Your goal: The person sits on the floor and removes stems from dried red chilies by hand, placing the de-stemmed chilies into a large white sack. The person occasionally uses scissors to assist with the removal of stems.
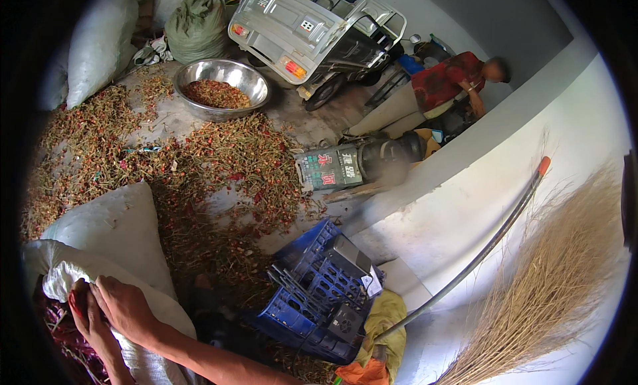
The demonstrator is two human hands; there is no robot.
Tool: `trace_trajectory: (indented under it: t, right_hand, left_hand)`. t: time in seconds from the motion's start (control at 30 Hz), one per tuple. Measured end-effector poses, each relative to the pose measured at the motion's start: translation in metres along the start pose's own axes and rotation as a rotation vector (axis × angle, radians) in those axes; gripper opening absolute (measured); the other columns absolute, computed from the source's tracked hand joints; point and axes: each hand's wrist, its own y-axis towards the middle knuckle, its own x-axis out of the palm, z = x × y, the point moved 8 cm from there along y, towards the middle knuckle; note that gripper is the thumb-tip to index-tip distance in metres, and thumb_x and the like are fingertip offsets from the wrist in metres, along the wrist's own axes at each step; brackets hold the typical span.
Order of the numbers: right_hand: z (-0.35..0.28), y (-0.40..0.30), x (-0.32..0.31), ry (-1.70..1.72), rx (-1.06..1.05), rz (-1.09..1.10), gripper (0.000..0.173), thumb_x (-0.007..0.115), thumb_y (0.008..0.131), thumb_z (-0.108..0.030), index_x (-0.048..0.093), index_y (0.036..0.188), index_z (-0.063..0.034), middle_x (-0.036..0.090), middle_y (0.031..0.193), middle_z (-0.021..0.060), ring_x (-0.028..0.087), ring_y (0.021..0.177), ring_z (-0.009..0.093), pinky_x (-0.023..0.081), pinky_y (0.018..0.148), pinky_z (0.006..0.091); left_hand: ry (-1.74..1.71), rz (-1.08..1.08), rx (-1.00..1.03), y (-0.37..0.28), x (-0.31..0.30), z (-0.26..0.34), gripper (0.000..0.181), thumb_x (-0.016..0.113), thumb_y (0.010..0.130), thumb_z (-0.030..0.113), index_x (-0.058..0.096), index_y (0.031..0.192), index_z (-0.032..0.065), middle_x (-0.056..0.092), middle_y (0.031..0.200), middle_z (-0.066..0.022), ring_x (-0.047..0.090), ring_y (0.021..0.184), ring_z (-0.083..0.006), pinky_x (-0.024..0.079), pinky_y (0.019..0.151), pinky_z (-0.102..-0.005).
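My left hand (88, 312) is at the lower left, with a dark red dried chili pepper (76, 301) between its fingers. Against it rests my right hand (122, 305), fingers bent; whether they grip anything is hidden. Both are beside the gathered edge of a white woven sack (65, 278). Dark red dried chilies (67, 330) with stalks show below and left of the hands. Behind lies another full white sack (112, 218). Chili stalks and red scraps (199, 170) cover much of the floor.
A steel basin (222, 111) of chili bits stands near a cargo tricycle (289, 31) and a green sack (196, 28). A blue crate (294, 310) carries electronic devices. A long pole (478, 260) and twig broom (538, 280) lean by the wall. Another person (443, 83) is at upper right.
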Motion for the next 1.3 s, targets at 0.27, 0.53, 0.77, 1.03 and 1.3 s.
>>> trace_trajectory:
  t: [0.27,0.53,0.77,1.03,1.3]
  right_hand:
    - [0.001,-0.015,0.021,-0.379,-0.095,-0.255,0.017,0.057,0.091,-0.016,0.055,0.099,-0.0008,0.052,0.084,0.0093,0.058,0.073,0.025,0.049,0.059,0.0353]
    - [-0.009,-0.011,0.02,-0.036,0.02,-0.092,0.017,0.057,0.094,-0.015,0.052,0.1,0.0007,0.059,0.086,0.0166,0.062,0.07,0.034,0.05,0.058,0.0416]
    - [0.008,-0.011,0.025,0.175,0.171,-0.04,0.022,0.06,0.097,-0.019,0.051,0.099,0.0013,0.06,0.08,0.0203,0.063,0.066,0.038,0.048,0.055,0.0445]
    - [0.005,-0.013,0.029,0.059,0.077,-0.072,0.02,0.058,0.097,-0.016,0.053,0.093,0.0023,0.058,0.075,0.0202,0.06,0.062,0.036,0.048,0.055,0.0435]
    - [0.02,-0.017,0.042,1.013,0.616,-0.159,0.034,0.047,0.106,-0.028,0.051,0.087,-0.0001,0.057,0.065,0.0075,0.057,0.054,0.016,0.043,0.047,0.0312]
  left_hand:
    - [-0.009,-0.109,-0.101,0.0,-0.018,-0.044,0.026,0.052,0.102,0.011,0.057,0.122,-0.0031,0.062,0.116,-0.0065,0.056,0.105,-0.0144,0.043,0.096,-0.0286]
    - [-0.212,-0.123,-0.117,0.0,-0.028,-0.058,0.024,0.051,0.102,0.011,0.058,0.122,0.0,0.063,0.11,-0.005,0.059,0.1,-0.0141,0.047,0.091,-0.0296]
    - [-0.318,-0.007,-0.211,-0.009,-0.028,-0.058,0.025,0.05,0.104,0.015,0.059,0.121,0.0008,0.062,0.11,-0.005,0.058,0.099,-0.0139,0.047,0.09,-0.0306]
    - [-0.172,-0.02,0.043,-0.004,-0.04,-0.061,0.018,0.05,0.103,0.013,0.058,0.113,0.0008,0.057,0.099,-0.0009,0.052,0.092,-0.0098,0.043,0.086,-0.0256]
    - [-0.746,-0.194,-0.273,-0.006,0.0,-0.025,0.014,0.053,0.103,0.015,0.055,0.112,0.0047,0.048,0.076,0.0044,0.038,0.06,-0.0017,0.03,0.048,-0.0172]
